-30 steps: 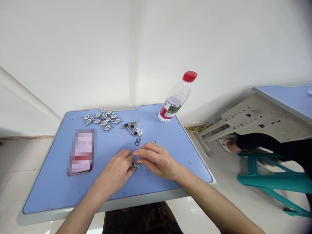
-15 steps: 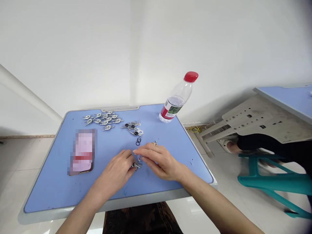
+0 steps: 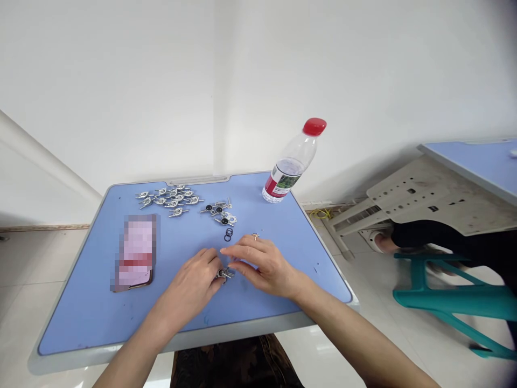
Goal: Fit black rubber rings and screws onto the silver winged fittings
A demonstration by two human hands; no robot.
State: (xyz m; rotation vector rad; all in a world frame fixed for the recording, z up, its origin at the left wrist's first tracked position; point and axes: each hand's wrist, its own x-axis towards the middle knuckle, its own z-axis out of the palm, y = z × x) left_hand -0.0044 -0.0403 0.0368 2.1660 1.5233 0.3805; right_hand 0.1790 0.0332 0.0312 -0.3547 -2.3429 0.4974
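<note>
Left hand is gripping a metal part.
Right hand is arching beside it, half-open, any hold unclear; low, steady support is likely helping.

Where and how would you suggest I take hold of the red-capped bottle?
I'd grip the bottle around its label, coming from the right: it stands upright, the body looks round there, and the small metal parts lie to its left.

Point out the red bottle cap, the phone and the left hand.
Red bottle cap point(image 3: 314, 126): head view, middle of the cap.
Phone point(image 3: 137, 245): head view, middle of its pixelated screen.
Left hand point(image 3: 197, 277): head view, back of the hand.
</note>
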